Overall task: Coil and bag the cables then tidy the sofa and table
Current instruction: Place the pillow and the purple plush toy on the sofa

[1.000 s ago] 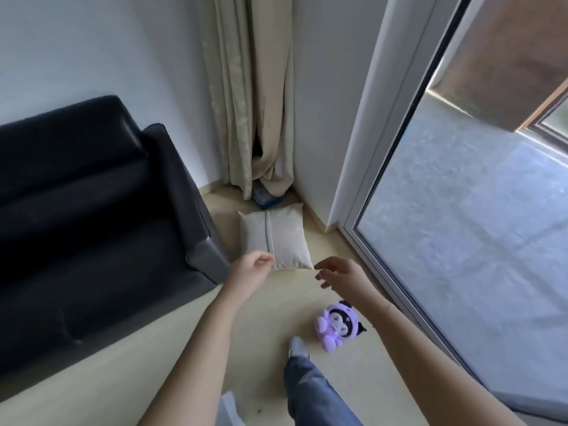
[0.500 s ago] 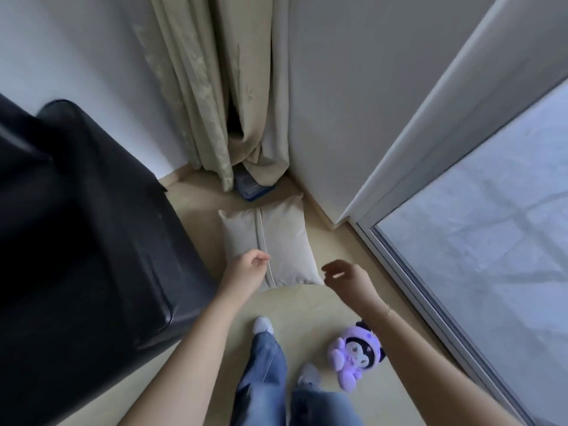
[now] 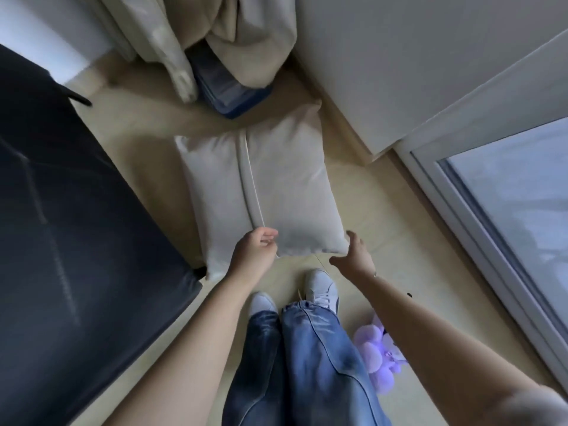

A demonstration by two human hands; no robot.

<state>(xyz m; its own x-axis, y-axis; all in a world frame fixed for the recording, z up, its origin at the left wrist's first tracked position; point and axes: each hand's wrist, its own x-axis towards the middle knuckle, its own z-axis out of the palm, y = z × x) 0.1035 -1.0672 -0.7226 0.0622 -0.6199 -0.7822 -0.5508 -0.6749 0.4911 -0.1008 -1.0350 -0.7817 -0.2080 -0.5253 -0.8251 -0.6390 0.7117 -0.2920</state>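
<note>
The cushion [image 3: 264, 192] is now reached, where a second ago it lay further off: its near edge is met by the left hand [image 3: 253, 252], fingers loosely curled, nothing gripped, and the spread right hand [image 3: 353, 256] (floor beside the sofa [image 3: 76, 226]). Lifting seems next.

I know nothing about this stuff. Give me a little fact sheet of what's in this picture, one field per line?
Setting: floor corner between a black sofa and a glass door
Main item: beige cushion lying flat on the floor
Left hand: at the cushion's near edge, fingers curled; grip unclear
Right hand: open, at the cushion's near right corner
Also on floor: purple plush toy, beside the person's right leg
Behind cushion: curtain draped over a blue item
</note>
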